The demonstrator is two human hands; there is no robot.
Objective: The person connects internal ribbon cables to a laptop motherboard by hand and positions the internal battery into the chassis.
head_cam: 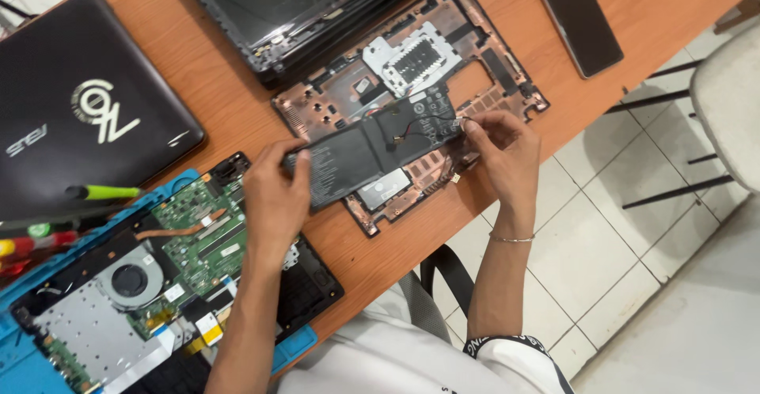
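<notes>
two hands (273,196) (503,153) grip one battery (372,149) – over one laptop base (507,77)

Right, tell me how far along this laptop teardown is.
Done: the bottom shell lies stripped on the desk, and the green motherboard with its fan sits out on the blue mat. In hand: the left hand and right hand hold the flat black battery above the shell. Left: the battery is not yet set down anywhere.
</notes>
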